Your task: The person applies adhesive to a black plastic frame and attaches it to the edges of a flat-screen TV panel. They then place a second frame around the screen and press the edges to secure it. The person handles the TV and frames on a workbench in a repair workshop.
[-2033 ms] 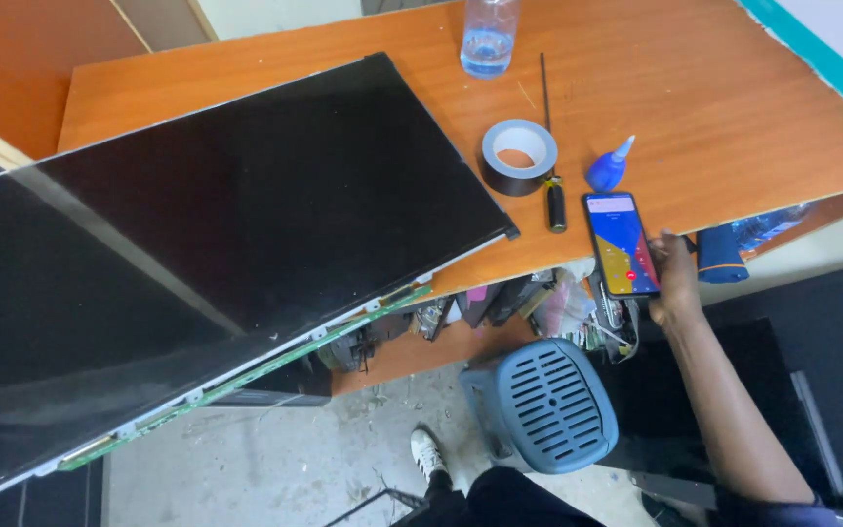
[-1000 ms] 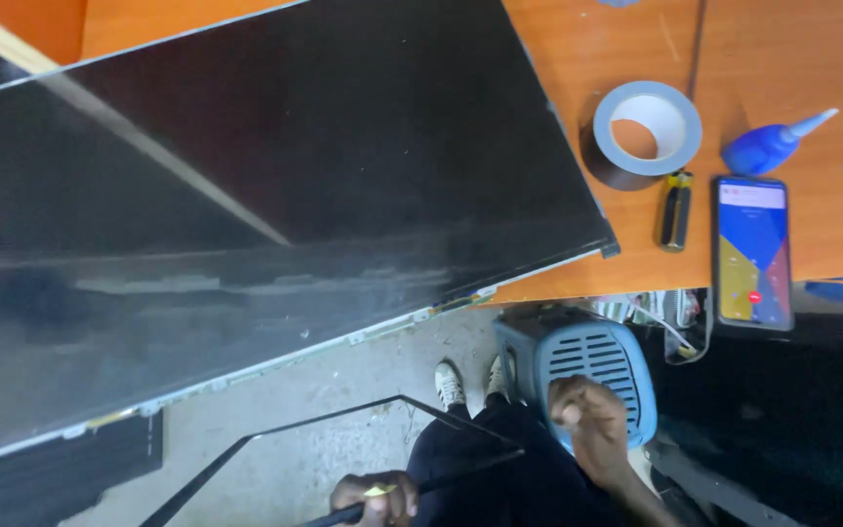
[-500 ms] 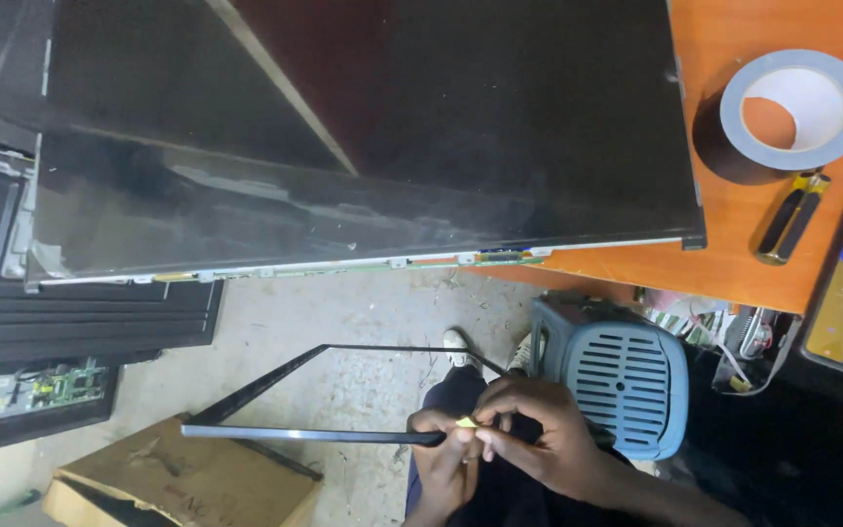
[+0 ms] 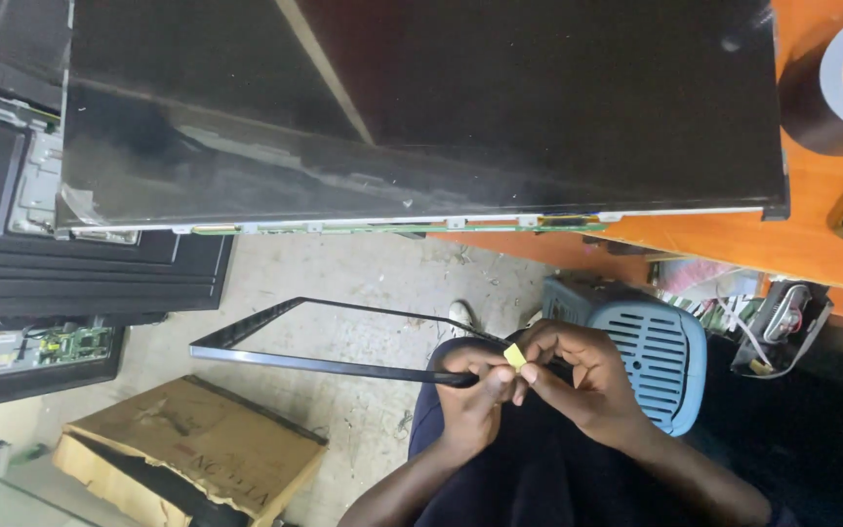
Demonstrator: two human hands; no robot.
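Yellow tab (image 4: 514, 355) pinched in right hand (image 4: 578, 383)'s grip, left hand (image 4: 470, 400) clenched around black frame (image 4: 314, 363).

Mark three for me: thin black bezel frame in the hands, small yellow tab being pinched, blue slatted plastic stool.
thin black bezel frame (image 4: 324, 365), head view, on its near long bar.
small yellow tab (image 4: 514, 355), head view, on its exposed face between the fingertips.
blue slatted plastic stool (image 4: 658, 353), head view, on the slatted seat top.
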